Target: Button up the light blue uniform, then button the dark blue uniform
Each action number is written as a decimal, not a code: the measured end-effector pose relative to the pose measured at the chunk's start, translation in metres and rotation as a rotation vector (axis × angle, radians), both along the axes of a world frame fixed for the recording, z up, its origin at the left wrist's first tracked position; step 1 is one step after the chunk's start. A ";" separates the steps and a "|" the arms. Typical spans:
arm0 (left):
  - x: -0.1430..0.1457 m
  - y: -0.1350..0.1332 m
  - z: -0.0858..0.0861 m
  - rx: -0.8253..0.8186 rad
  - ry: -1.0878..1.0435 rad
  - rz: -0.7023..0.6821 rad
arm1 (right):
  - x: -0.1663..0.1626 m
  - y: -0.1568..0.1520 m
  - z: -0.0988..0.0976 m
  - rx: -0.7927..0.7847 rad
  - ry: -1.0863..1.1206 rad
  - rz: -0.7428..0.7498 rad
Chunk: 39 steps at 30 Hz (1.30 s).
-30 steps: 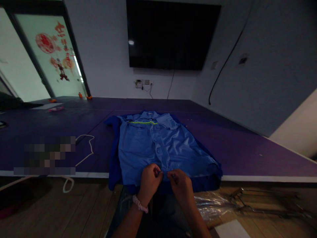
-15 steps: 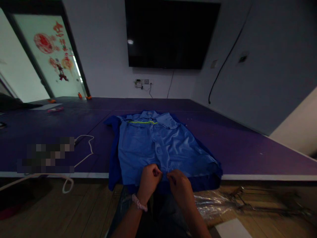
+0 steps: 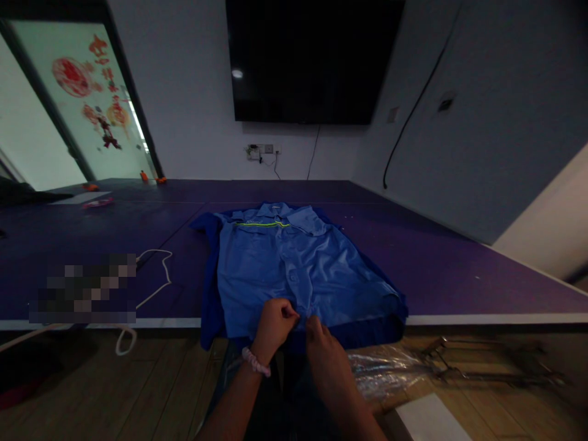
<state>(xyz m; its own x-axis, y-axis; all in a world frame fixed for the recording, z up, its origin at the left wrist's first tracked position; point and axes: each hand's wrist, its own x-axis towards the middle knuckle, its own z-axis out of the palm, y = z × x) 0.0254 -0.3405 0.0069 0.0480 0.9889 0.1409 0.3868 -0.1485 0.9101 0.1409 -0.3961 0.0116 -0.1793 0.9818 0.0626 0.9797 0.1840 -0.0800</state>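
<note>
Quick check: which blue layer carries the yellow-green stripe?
The lighter blue shirt, lying on top; its stripe runs across the chest. The darker blue cloth underneath, showing around its edges, has no visible stripe.

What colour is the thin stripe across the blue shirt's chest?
The stripe is bright yellow-green; it shows in the head view.

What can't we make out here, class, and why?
Head view:
Whether left hand and right hand grip the light blue shirt: hidden by the hands.
Most of the dark blue cloth: under that shirt.
Top of the television: cut off by upper edge.
</note>
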 end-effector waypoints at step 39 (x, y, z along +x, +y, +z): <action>-0.006 -0.001 -0.002 0.014 0.025 -0.051 | 0.040 0.097 0.018 -0.500 0.700 0.074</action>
